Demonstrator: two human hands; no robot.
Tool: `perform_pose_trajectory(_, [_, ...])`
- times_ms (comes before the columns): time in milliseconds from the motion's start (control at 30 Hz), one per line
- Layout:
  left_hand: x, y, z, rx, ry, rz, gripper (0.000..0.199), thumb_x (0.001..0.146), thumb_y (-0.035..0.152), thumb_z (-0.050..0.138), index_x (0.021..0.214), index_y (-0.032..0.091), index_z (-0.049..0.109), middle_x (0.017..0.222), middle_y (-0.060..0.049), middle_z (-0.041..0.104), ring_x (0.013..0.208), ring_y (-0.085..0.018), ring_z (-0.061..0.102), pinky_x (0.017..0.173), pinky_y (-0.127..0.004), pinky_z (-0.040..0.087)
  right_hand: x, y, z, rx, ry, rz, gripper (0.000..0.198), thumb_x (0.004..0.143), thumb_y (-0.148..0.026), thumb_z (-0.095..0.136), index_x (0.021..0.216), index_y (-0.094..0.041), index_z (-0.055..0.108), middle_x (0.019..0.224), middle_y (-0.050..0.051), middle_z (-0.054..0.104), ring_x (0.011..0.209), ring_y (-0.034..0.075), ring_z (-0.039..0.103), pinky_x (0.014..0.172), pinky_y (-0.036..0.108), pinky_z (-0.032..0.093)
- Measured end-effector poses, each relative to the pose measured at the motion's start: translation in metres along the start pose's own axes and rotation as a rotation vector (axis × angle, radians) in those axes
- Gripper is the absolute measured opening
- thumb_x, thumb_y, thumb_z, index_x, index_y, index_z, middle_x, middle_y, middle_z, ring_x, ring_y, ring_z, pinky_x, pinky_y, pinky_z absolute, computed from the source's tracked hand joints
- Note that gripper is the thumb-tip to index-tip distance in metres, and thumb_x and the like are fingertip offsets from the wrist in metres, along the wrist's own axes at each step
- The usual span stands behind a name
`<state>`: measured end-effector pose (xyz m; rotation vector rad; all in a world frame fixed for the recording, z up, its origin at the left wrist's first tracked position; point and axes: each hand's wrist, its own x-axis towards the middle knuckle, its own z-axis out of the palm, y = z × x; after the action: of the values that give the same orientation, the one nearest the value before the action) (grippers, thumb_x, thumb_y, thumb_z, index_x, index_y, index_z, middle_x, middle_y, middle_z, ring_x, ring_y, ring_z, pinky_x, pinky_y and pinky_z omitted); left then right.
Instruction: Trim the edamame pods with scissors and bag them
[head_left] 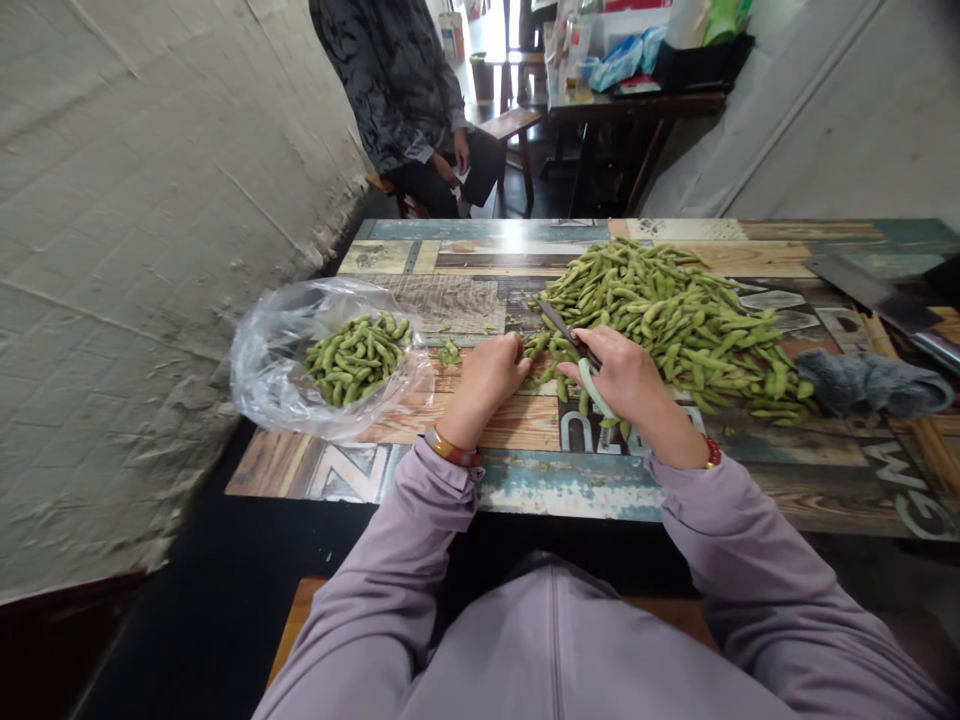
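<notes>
My right hand is closed around scissors with pale green handles, their dark blades pointing up and left. Close to the blades, my left hand has its fingers curled together at the left edge of the loose pods, and a green pod seems to stick out beside its fingertips. A large heap of green soybean pods spreads over the table beyond and right of my right hand. To the left, a clear plastic bag stands open with more pods inside it.
The patterned table carries small green scraps. At right lie a grey cloth and a broad dark blade. A seated person is beyond the table's far edge. Behind, another table holds packages; a wall borders the left.
</notes>
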<state>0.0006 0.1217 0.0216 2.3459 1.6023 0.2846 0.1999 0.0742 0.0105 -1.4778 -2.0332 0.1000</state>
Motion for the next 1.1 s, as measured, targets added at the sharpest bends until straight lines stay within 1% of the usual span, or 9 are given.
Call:
perform_pose_trajectory(100, [-0.001,-0.007,0.000,-0.008,0.020,0.006,0.019,0.086,0.037,0.064,0.088,0.018,0.066,0.085,-0.013,0.071,0.082,-0.027,0.066,0.070,-0.032,0.042,0.000,0.000,0.000,0.007,-0.006,-0.002,0.037,0.091,-0.041,0.064,0.120,-0.019,0.065,0.108,0.013,0.070,0.099,0.029,0.068,0.083,0.041,0.055])
perform_pose_trajectory(333, [0.000,-0.007,0.004,-0.081,0.010,0.016,0.006,0.081,0.022,0.063,0.085,0.018,0.065,0.082,-0.012,0.069,0.080,-0.025,0.064,0.070,-0.032,0.042,0.000,0.000,-0.002,0.003,-0.009,0.004,0.036,0.091,-0.043,0.062,0.119,-0.019,0.065,0.104,0.012,0.069,0.097,0.029,0.068,0.082,0.040,0.055])
perform_pose_trajectory(500, [0.004,-0.011,0.003,-0.207,0.065,0.010,0.002,0.076,0.018,0.062,0.077,0.017,0.061,0.075,-0.007,0.064,0.070,-0.019,0.056,0.066,-0.030,0.039,0.000,-0.001,-0.002,0.002,0.003,-0.005,0.037,0.092,-0.043,0.062,0.118,-0.017,0.066,0.105,0.014,0.069,0.099,0.030,0.068,0.083,0.041,0.055])
perform_pose_trajectory(567, [0.006,-0.013,0.001,-0.325,0.089,0.007,0.006,0.074,0.018,0.063,0.071,0.017,0.057,0.069,-0.003,0.060,0.066,-0.016,0.052,0.063,-0.028,0.037,0.000,-0.001,-0.002,0.011,0.008,-0.007,0.037,0.092,-0.043,0.062,0.118,-0.017,0.066,0.106,0.014,0.069,0.099,0.030,0.068,0.083,0.041,0.055])
perform_pose_trajectory(667, [0.008,-0.014,-0.002,-0.596,0.104,-0.013,0.012,0.073,0.022,0.065,0.068,0.017,0.055,0.063,0.001,0.055,0.061,-0.012,0.048,0.060,-0.025,0.035,0.001,-0.001,-0.001,0.030,0.013,-0.013,0.036,0.091,-0.042,0.063,0.118,-0.019,0.066,0.105,0.013,0.070,0.098,0.029,0.068,0.083,0.041,0.055])
perform_pose_trajectory(767, [0.006,-0.014,-0.006,-0.936,0.088,-0.064,0.019,0.071,0.029,0.070,0.072,0.017,0.055,0.062,0.003,0.052,0.056,-0.009,0.045,0.055,-0.023,0.034,0.001,-0.001,-0.001,0.051,0.013,-0.022,0.036,0.090,-0.043,0.064,0.118,-0.021,0.066,0.104,0.011,0.070,0.097,0.028,0.068,0.083,0.041,0.056])
perform_pose_trajectory(867, [0.003,-0.011,-0.009,-1.241,0.024,-0.106,0.027,0.067,0.032,0.077,0.082,0.016,0.060,0.067,0.003,0.057,0.056,-0.008,0.048,0.054,-0.022,0.036,0.001,-0.002,-0.002,0.058,0.000,-0.028,0.037,0.090,-0.043,0.064,0.118,-0.019,0.066,0.103,0.012,0.070,0.095,0.029,0.069,0.082,0.041,0.056])
perform_pose_trajectory(967, [0.001,-0.009,-0.009,-1.377,-0.035,-0.133,0.033,0.065,0.034,0.081,0.087,0.015,0.064,0.069,0.001,0.060,0.054,-0.008,0.049,0.052,-0.022,0.037,0.001,-0.004,-0.004,0.062,-0.026,-0.018,0.037,0.089,-0.042,0.067,0.118,-0.019,0.066,0.104,0.012,0.070,0.097,0.029,0.069,0.083,0.041,0.056])
perform_pose_trajectory(1100, [0.001,-0.007,-0.008,-1.410,-0.009,-0.143,0.036,0.067,0.043,0.080,0.083,0.015,0.063,0.063,0.003,0.058,0.049,-0.006,0.044,0.047,-0.020,0.032,0.001,-0.008,-0.007,0.066,-0.066,-0.009,0.040,0.085,-0.039,0.072,0.119,-0.019,0.065,0.108,0.012,0.069,0.098,0.029,0.069,0.084,0.039,0.056])
